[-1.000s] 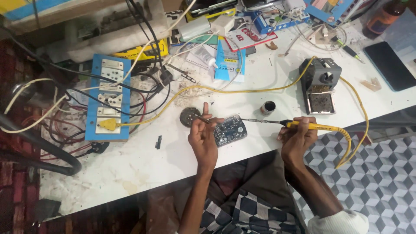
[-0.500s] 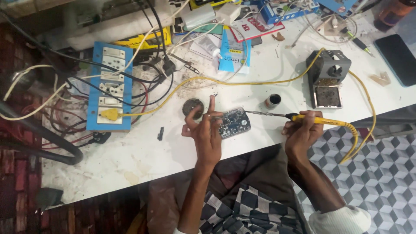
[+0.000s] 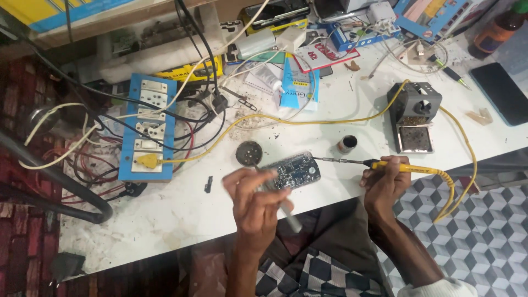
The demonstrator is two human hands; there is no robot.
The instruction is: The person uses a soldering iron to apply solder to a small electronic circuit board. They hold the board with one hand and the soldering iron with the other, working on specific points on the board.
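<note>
On the white table (image 3: 165, 220), the left hand (image 3: 256, 201) pinches a circuit board (image 3: 294, 170) to keep it steady. The right hand (image 3: 385, 184) is closed around a yellow soldering iron (image 3: 379, 164), tip aimed at the board's edge.

The left hand (image 3: 256, 201) is raised palm-down, its forearm rising from the bottom edge, with the fingers (image 3: 242, 177) curled forward and pinched together at their tips. The right hand (image 3: 385, 184) sits to the right of those fingers, fist-like, its fingers (image 3: 391, 168) wrapped shut and the forearm angling down to the lower right.
</note>
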